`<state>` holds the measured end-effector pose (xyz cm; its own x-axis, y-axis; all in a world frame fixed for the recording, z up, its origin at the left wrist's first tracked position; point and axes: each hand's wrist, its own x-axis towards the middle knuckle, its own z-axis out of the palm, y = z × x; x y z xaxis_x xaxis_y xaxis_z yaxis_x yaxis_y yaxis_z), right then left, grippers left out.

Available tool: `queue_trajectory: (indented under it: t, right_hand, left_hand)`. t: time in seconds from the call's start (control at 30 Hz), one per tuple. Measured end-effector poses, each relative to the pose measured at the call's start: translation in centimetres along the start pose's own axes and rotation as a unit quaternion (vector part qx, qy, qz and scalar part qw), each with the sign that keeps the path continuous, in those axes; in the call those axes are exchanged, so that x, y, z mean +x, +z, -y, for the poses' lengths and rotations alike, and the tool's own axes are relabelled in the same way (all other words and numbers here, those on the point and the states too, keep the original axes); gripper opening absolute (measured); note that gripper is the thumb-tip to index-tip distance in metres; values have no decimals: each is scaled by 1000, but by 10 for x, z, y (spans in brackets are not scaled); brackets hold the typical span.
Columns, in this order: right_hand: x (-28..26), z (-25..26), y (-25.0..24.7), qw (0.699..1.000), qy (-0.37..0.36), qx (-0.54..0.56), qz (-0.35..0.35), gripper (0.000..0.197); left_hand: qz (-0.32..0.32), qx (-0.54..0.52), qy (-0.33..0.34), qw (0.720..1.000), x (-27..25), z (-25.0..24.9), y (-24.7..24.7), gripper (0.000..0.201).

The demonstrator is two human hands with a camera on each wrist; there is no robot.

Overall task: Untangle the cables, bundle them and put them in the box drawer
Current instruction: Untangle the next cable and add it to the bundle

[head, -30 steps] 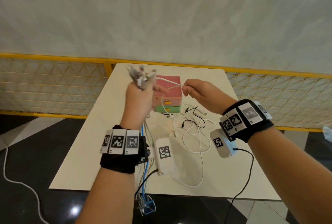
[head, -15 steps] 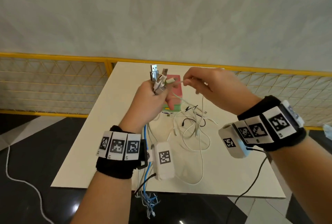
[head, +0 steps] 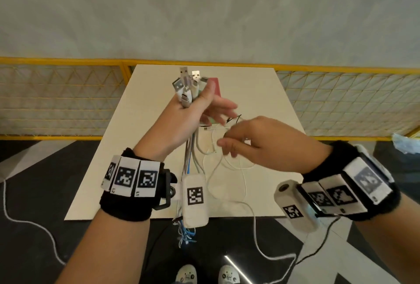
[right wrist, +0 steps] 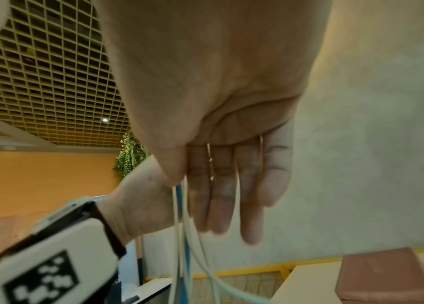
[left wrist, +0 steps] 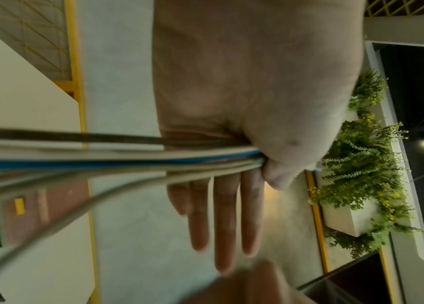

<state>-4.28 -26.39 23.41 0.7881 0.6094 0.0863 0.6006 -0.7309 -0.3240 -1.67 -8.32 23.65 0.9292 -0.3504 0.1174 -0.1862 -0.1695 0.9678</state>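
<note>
My left hand (head: 204, 101) is raised over the table and pinches a bundle of cables (head: 186, 88) between thumb and palm, with the USB plugs sticking up. The left wrist view shows the thumb clamping the grey, white and blue cables (left wrist: 127, 160) while the other fingers (left wrist: 226, 226) stay straight. My right hand (head: 229, 145) hovers lower, fingers pointing down over a loose white cable (head: 236, 165) on the table; its fingers (right wrist: 226, 185) look straight and hold nothing. The pink and green box drawer (head: 216, 85) is mostly hidden behind my left hand.
A thin black cable (head: 236, 118) lies on the cream table (head: 136, 147) beyond my right hand. The bundle's tails, one of them blue (head: 186, 233), hang over the near edge. A yellow mesh railing (head: 68, 90) runs behind the table, and another white cable (head: 22, 220) lies on the floor.
The right hand let go of the white cable end at the left hand's bundle and dropped down toward the loose cables. The left hand turned, its fingers spreading out.
</note>
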Motion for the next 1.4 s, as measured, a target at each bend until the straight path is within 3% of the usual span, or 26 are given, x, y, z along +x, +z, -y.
queue_trajectory:
  t: [0.07, 0.17, 0.27, 0.43, 0.5, 0.57, 0.63, 0.77, 0.9, 1.03, 1.13, 1.27, 1.33, 1.4]
  right_hand:
    - [1, -3, 3, 999, 21, 16, -44, 38]
    - [3, 3, 8, 992, 28, 114, -40, 38]
    - [7, 17, 11, 961, 4, 274, -37, 33]
    - [9, 25, 20, 916, 9, 398, -48, 15]
    - [11, 26, 24, 905, 31, 420, -67, 22]
    - [13, 26, 26, 899, 44, 429, -79, 24]
    - [14, 23, 26, 893, 57, 440, -72, 23]
    - [16, 24, 28, 878, 68, 470, -58, 22]
    - [18, 27, 30, 866, 53, 493, -67, 24]
    - [20, 22, 32, 852, 72, 509, -98, 20]
    - [21, 21, 29, 850, 76, 512, -100, 12]
    - [20, 20, 25, 845, 52, 523, -94, 19]
    - [21, 21, 27, 838, 47, 537, -91, 23]
    - [22, 21, 29, 825, 50, 553, -104, 21]
  left_hand:
    - [23, 23, 15, 999, -6, -8, 3, 47]
    - [60, 25, 29, 997, -10, -17, 8, 42]
    - [99, 46, 40, 993, -11, -21, 15, 43]
    - [112, 76, 15, 991, -7, -21, 15, 33]
    - [71, -11, 37, 997, -2, -18, 15, 32]
    - [23, -189, 57, 980, 3, -15, 10, 63]
    - [0, -255, 79, 964, 5, -12, 3, 69]
    - [-49, -39, 121, 991, 8, -16, 8, 12]
    - [-26, 54, 141, 988, 20, -11, 14, 26]
    - [-85, 152, 209, 962, 28, -7, 17, 34]
    - [-98, 160, 240, 953, 30, -7, 15, 28]
    - [-61, 148, 215, 963, 29, -6, 15, 31]
    - [-24, 99, 181, 978, 28, -9, 14, 29]
    - [-9, -26, 143, 989, 27, -8, 12, 21]
